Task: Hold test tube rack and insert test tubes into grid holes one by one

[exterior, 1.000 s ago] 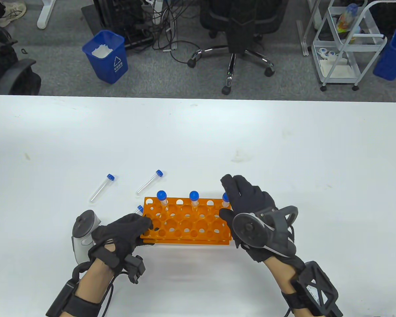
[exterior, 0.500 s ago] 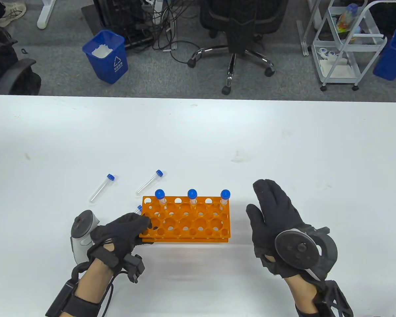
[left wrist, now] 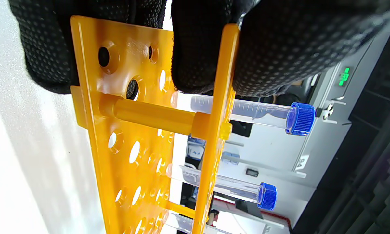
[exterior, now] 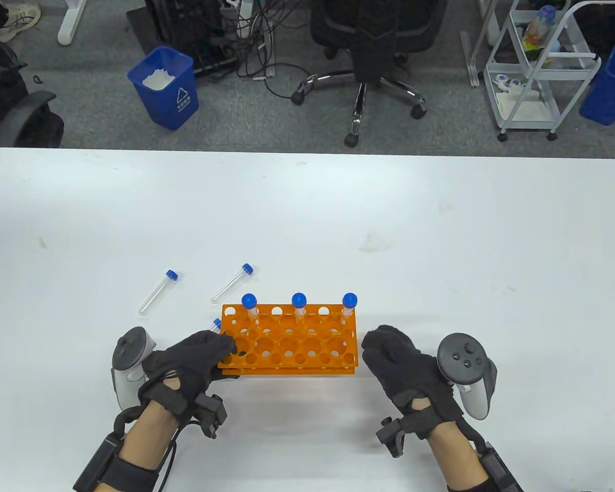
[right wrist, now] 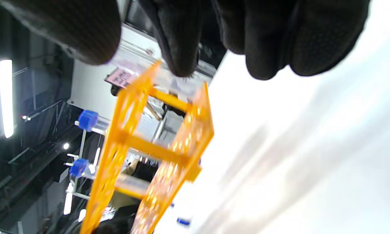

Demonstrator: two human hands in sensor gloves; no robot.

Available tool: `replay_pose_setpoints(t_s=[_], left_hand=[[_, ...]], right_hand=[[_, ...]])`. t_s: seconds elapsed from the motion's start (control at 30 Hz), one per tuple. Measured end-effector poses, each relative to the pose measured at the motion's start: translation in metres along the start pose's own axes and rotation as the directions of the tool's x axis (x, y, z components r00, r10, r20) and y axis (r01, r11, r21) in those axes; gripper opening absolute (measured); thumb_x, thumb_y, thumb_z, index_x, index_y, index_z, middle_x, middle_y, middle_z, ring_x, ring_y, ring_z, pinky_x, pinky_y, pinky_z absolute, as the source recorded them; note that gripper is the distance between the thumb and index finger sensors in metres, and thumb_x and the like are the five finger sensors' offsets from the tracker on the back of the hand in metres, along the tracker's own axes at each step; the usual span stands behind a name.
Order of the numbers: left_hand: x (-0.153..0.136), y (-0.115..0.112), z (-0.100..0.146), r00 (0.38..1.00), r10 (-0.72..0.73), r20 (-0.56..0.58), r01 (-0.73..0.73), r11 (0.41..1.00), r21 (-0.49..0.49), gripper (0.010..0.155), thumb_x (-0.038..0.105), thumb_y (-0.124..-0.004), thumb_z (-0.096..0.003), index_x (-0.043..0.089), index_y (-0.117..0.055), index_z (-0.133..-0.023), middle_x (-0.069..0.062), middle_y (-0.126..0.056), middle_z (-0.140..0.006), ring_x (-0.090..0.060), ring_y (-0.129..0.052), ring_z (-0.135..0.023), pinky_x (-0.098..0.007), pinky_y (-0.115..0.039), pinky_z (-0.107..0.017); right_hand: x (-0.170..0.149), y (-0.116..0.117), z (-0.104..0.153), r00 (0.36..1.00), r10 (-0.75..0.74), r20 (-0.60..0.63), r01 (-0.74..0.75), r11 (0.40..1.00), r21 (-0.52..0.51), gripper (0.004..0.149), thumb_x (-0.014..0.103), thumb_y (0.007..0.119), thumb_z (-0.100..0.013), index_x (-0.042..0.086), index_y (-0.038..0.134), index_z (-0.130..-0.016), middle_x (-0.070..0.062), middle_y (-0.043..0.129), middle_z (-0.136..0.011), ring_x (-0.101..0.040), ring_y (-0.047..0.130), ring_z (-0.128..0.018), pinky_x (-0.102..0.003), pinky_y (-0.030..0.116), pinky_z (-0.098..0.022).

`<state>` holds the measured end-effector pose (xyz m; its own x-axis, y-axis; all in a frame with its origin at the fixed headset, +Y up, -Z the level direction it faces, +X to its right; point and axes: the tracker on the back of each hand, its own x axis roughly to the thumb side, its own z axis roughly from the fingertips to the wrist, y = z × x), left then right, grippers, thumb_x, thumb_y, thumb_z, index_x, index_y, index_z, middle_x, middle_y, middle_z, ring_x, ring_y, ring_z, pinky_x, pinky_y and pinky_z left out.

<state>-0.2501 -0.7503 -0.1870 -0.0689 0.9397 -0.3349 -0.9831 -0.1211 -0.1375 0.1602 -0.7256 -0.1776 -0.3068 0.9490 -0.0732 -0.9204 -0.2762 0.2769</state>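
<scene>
Gripping the left end of the orange test tube rack [exterior: 288, 341], the left hand [exterior: 192, 359] has fingers clamped over the top plate and between the plates, clear in the left wrist view. Rack sits on the white counter [exterior: 307, 215], near the front edge, long side across. Three blue-capped tubes stand in the far row: left tube [exterior: 249, 305], middle tube [exterior: 299, 304], right tube [exterior: 349, 305]. Right hand [exterior: 402, 366] is just beside the rack's right end, fingers curled, holding nothing; can't tell whether the fingertips touch the rack. Two loose tubes lie on the counter beyond the rack's left corner: one [exterior: 157, 291] further left, one [exterior: 232, 283] nearer the rack. Another blue cap [exterior: 217, 324] peeks out just behind the left hand, mostly hidden.
</scene>
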Motion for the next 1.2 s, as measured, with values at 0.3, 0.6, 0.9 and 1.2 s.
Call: replay_pose_setpoints(t_s=[0.3, 0.6, 0.9, 1.2], left_hand=[[-0.003, -0.009, 0.0, 1.0, -0.004, 0.001, 0.004, 1.0, -0.018, 0.037, 0.045, -0.093, -0.0362, 0.015, -0.094, -0.058, -0.029, -0.071, -0.092, -0.045, -0.103, -0.064, -0.051, -0.094, -0.044], [-0.008, -0.018, -0.002, 1.0, -0.017, -0.01, 0.017, 0.999, -0.041, 0.038, 0.046, -0.092, -0.0364, 0.016, -0.094, -0.059, -0.036, -0.07, -0.089, -0.045, -0.102, -0.065, -0.051, -0.094, -0.045], [-0.005, -0.025, -0.007, 0.995, -0.091, 0.044, 0.097, 0.986, -0.138, 0.06, 0.052, -0.083, -0.0404, 0.001, -0.089, -0.071, -0.031, -0.064, -0.095, -0.045, -0.096, -0.072, -0.052, -0.088, -0.051], [0.064, 0.013, 0.008, 0.917, -0.328, 0.227, 0.304, 0.943, 0.133, 0.058, 0.043, -0.077, -0.0439, 0.003, -0.08, -0.087, -0.025, -0.077, -0.09, -0.043, -0.103, -0.063, -0.051, -0.091, -0.044]], right_hand=[[-0.01, 0.017, -0.003, 0.986, -0.158, -0.048, 0.162, 0.98, 0.113, 0.062, 0.048, 0.074, -0.045, 0.004, 0.071, -0.089, -0.046, 0.049, -0.101, -0.062, 0.075, -0.078, -0.071, 0.075, -0.049], [-0.016, 0.019, -0.002, 0.966, -0.237, -0.102, 0.244, 0.967, 0.069, 0.051, 0.04, 0.074, -0.046, 0.006, 0.075, -0.084, -0.045, 0.053, -0.098, -0.056, 0.081, -0.072, -0.064, 0.081, -0.045], [-0.019, 0.01, 0.005, 0.938, -0.33, -0.105, 0.331, 0.944, -0.011, 0.045, 0.036, 0.072, -0.047, 0.007, 0.079, -0.08, -0.046, 0.056, -0.097, -0.058, 0.08, -0.069, -0.065, 0.082, -0.041], [-0.017, -0.004, 0.01, 0.929, -0.365, -0.067, 0.362, 0.931, -0.048, 0.045, 0.036, 0.073, -0.046, 0.008, 0.08, -0.08, -0.045, 0.056, -0.097, -0.058, 0.08, -0.069, -0.065, 0.082, -0.042]])
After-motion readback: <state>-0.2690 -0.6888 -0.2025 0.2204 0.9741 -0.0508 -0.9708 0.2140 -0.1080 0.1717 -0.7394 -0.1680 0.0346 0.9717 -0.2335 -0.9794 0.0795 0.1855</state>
